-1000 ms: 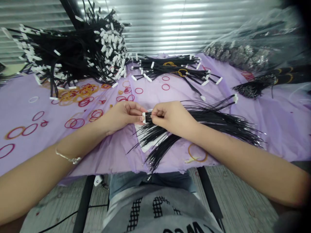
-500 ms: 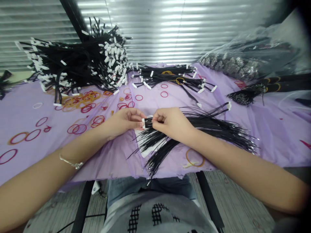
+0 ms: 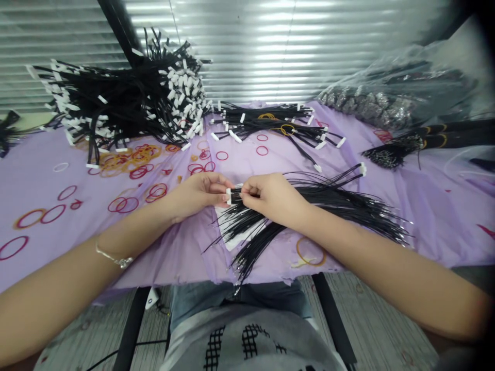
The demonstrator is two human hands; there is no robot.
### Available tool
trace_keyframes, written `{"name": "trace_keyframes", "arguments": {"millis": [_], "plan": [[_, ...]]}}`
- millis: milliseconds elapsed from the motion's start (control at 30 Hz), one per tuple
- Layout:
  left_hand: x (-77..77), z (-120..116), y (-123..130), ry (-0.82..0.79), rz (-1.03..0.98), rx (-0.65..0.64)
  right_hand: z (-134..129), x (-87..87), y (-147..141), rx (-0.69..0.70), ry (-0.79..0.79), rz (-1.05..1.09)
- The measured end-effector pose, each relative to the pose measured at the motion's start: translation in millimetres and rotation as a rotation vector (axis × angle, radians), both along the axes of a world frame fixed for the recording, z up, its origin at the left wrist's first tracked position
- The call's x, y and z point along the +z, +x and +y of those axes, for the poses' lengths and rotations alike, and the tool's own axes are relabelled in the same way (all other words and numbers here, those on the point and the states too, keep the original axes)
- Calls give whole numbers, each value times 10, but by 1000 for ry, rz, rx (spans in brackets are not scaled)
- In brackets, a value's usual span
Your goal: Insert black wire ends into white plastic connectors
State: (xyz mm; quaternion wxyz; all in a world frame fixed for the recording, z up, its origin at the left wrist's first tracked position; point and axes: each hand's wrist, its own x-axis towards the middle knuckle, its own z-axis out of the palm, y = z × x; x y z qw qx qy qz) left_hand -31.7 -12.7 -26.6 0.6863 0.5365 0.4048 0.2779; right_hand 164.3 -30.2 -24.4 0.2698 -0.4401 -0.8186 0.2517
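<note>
Between finger and thumb, my left hand (image 3: 197, 195) grips a small white connector (image 3: 229, 196) at the middle of the table. Black wires run from it toward my right hand (image 3: 268, 195), whose fingers are pinched on them close to the connector. Loose black wires (image 3: 340, 206) lie fanned out under and to the right of my right hand, some ends pointing to the near edge. A white connector (image 3: 362, 169) sits at the far right end of some wires. Part of a white sheet (image 3: 235, 234) shows beneath the wires.
A large pile of black cables with white connectors (image 3: 127, 103) stands back left. Bundled cables (image 3: 270, 123) lie at the back middle. Red and yellow rubber bands (image 3: 141, 154) are scattered left on the purple cloth (image 3: 185, 257). A clear plastic bag (image 3: 386, 98) sits back right.
My right fingertips have moved very slightly left, closer to the white connector. The view has shifted a little; my left hand keeps its hold.
</note>
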Motion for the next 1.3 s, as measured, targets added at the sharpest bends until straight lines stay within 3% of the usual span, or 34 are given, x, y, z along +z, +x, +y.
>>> {"name": "trace_keyframes", "arguments": {"millis": [267,500,733,1000,1300], "plan": [[30,-24,34,3,35,37,9,-5,-19,-1,52,-88],[58,9,-60,-110,-61,-24,32,-23,28,84,6,38],[-13,24,-62,-82,-143,29,15,-15,16,114,189,-36],[6,-8,-12,-131,-184,86,-48,-54,-17,90,388,-225],[29,-12,128,-108,-218,149,31,-8,-29,-73,402,-286]]}}
